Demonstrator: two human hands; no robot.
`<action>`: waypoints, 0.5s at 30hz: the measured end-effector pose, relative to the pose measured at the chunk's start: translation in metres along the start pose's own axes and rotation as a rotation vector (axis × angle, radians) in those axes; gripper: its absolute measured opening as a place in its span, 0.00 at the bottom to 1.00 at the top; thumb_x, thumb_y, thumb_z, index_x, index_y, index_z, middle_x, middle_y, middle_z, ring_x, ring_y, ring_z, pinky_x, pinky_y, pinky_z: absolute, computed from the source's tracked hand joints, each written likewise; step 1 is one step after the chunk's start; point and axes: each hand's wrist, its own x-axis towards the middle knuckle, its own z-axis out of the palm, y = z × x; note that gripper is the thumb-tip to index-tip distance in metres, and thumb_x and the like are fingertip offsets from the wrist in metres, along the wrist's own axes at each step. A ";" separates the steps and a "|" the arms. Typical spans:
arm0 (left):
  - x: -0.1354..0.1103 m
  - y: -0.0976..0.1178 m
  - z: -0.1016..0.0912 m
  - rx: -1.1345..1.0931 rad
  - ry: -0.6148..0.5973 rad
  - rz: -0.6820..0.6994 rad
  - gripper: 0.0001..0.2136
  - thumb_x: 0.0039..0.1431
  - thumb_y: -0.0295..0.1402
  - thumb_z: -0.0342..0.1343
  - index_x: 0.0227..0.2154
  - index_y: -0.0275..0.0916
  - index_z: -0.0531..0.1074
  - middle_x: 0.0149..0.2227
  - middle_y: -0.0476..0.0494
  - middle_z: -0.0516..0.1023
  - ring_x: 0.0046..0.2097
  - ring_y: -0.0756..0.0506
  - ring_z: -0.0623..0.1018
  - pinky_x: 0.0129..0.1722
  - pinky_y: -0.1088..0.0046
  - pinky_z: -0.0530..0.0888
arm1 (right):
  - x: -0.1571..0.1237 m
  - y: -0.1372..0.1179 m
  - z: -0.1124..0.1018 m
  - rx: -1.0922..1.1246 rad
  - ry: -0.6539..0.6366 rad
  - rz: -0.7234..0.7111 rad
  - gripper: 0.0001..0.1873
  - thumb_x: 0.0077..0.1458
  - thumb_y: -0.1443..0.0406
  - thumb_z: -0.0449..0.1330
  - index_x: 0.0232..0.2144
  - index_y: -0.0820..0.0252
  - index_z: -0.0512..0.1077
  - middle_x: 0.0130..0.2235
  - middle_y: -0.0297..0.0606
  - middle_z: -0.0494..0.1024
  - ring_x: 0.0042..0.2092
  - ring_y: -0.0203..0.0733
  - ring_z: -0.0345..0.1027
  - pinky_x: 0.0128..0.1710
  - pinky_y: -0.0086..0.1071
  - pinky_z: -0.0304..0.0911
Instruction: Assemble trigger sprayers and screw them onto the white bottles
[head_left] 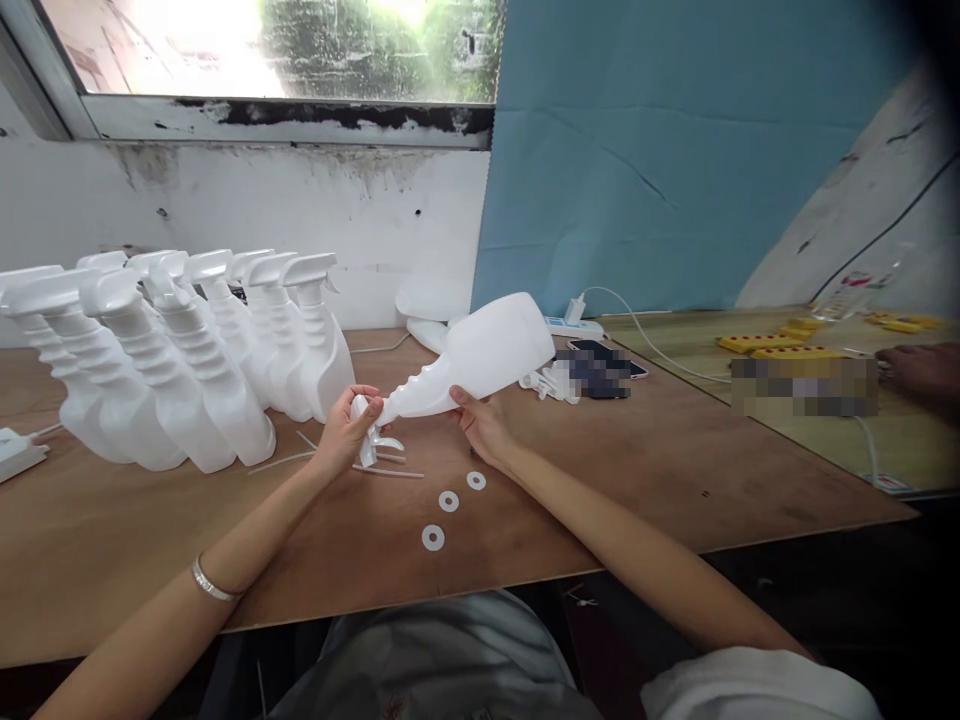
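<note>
A white spray bottle [495,345] is held tilted on its side over the table, its base up to the right and its neck down to the left. My left hand [349,425] is closed around the trigger sprayer head [369,430] at the bottle's neck. With thumb and fingers, my right hand [480,425] grips the bottle's body from below. Under the hands lie thin clear tubes [390,473]. Nearer to me are three flat white ring washers [448,501] in a slanting row.
Several white spray bottles with sprayers [202,370] stand upright at the left. Loose white sprayer parts [551,383] and a phone [607,358] lie right of the bottle, before a power strip [574,328]. Another person's hand [922,372] is by yellow pieces [780,345] on the right-hand table.
</note>
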 end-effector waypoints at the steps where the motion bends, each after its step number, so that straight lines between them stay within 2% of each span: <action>1: -0.001 0.001 0.000 0.000 -0.009 -0.006 0.20 0.43 0.46 0.59 0.34 0.39 0.61 0.25 0.52 0.69 0.23 0.52 0.71 0.20 0.79 0.66 | -0.001 0.000 0.001 -0.004 -0.008 0.010 0.27 0.36 0.67 0.67 0.42 0.53 0.66 0.34 0.30 0.77 0.34 0.36 0.72 0.27 0.27 0.70; 6: -0.002 0.003 0.002 -0.050 -0.007 -0.008 0.18 0.43 0.41 0.59 0.34 0.38 0.62 0.26 0.54 0.68 0.24 0.54 0.71 0.24 0.78 0.69 | -0.003 -0.001 0.002 -0.008 -0.018 0.046 0.27 0.36 0.66 0.67 0.42 0.55 0.67 0.35 0.31 0.78 0.33 0.37 0.72 0.27 0.28 0.70; 10: -0.002 0.006 0.002 -0.154 -0.042 -0.039 0.17 0.44 0.36 0.59 0.36 0.38 0.62 0.30 0.52 0.71 0.26 0.52 0.73 0.25 0.77 0.69 | 0.000 -0.001 -0.001 0.004 -0.009 0.046 0.26 0.36 0.65 0.67 0.41 0.56 0.67 0.35 0.32 0.77 0.33 0.37 0.71 0.28 0.28 0.71; 15: 0.000 0.006 0.000 -0.248 0.022 -0.119 0.18 0.41 0.31 0.62 0.36 0.35 0.64 0.30 0.48 0.73 0.28 0.51 0.74 0.29 0.77 0.71 | 0.002 -0.002 -0.002 0.038 0.019 0.076 0.25 0.35 0.67 0.67 0.40 0.56 0.68 0.35 0.32 0.78 0.33 0.36 0.71 0.28 0.25 0.70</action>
